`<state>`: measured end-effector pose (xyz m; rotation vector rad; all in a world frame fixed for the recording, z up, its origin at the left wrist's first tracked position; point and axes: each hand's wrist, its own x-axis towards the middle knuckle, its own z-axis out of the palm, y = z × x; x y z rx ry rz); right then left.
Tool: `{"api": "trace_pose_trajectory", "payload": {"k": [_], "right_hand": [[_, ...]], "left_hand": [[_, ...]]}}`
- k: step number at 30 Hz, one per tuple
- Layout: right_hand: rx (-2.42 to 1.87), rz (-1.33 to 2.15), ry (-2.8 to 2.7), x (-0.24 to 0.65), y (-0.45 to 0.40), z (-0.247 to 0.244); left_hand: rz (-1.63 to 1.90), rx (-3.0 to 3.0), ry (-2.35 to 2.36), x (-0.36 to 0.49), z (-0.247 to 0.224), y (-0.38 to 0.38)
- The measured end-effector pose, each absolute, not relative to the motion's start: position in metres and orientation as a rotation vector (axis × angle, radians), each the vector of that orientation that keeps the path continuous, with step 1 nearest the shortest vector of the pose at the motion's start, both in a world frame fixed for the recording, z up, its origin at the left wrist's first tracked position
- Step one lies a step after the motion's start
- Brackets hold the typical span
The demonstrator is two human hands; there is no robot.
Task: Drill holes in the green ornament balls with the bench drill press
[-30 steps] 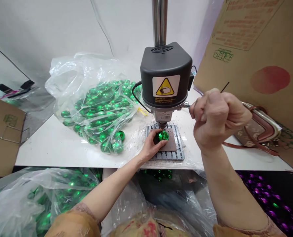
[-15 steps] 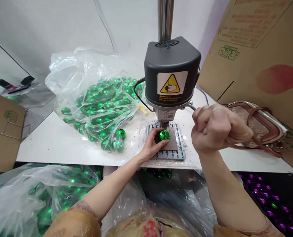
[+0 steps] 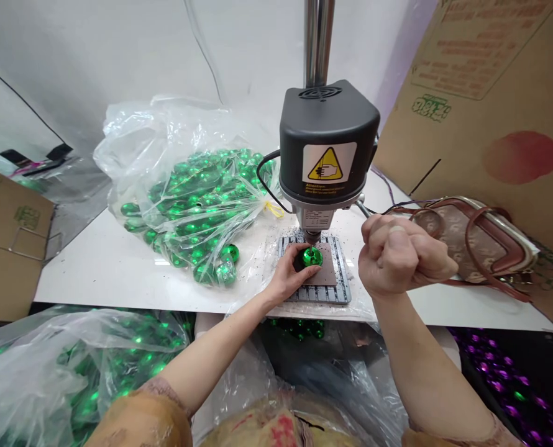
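A shiny green ball (image 3: 312, 256) rests on a brown board (image 3: 329, 273) over the grooved metal base (image 3: 344, 282) of a drill press (image 3: 327, 139). My left hand (image 3: 292, 271) holds the ball from its left side, between thumb and fingers. The drill's chuck (image 3: 312, 236) is right above the ball; whether the bit touches it is hard to tell. Closed into a fist, my right hand (image 3: 400, 254) is at the end of the press's lever (image 3: 363, 208), whose tip the fingers hide.
A clear plastic bag (image 3: 197, 205) of green balls lies left of the press. A brown handbag (image 3: 481, 242) and a cardboard box (image 3: 472, 118) stand at right. Another bag of green balls (image 3: 85, 372) is below the table's front edge, and purple balls (image 3: 500, 372) are at lower right.
The camera view has shifted slightly. My right hand has moved a little down and left with the lever. My left hand stays around the green ball.
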<state>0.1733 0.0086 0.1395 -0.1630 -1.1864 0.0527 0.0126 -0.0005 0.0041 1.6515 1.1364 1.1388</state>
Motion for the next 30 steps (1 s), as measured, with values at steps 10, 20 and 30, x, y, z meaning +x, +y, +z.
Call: {"api": "trace_pose_trajectory", "payload": {"k": [10,20,30], "right_hand": [[-0.387,0.204,-1.068,0.169,0.001,0.163],[-0.546,0.322,-1.042,0.167,0.005,0.203],[-0.518,0.33,-1.058,0.166,0.004,0.204]], "left_hand": [[1.208,1.63,1.237,0.02,0.014,-0.009],[1.122,1.819,1.571,0.015,0.041,-0.054],[1.232,1.913,1.805,-0.062,0.033,0.044]]}}
